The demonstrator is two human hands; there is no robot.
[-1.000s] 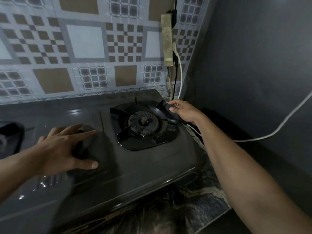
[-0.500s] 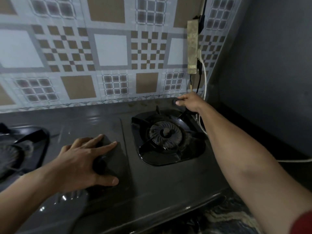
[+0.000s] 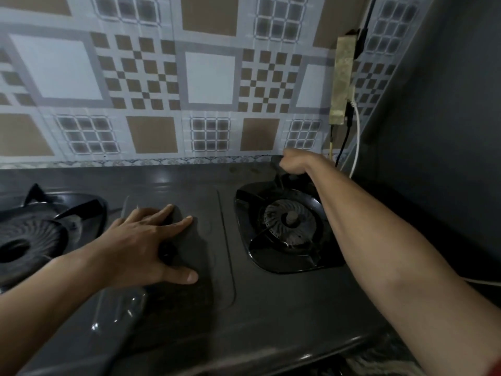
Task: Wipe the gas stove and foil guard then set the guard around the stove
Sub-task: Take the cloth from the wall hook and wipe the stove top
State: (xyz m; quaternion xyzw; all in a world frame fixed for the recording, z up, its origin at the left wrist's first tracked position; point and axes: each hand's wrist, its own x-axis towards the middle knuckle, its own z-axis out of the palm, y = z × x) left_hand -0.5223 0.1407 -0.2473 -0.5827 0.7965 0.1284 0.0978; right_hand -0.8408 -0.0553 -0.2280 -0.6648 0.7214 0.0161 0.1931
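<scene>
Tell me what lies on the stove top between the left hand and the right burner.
In the head view, only bare dark stove top with a raised seam line separates the left hand from the right burner; nothing sits there.

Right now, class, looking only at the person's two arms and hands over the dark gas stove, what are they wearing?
Both forearms are bare to the frame edge. The left hand and right hand show no gloves, and no rings, watch or bracelet are visible. The only clothing in view is a sliver of red sleeve at the right arm's upper end, in the bottom right corner.
</scene>
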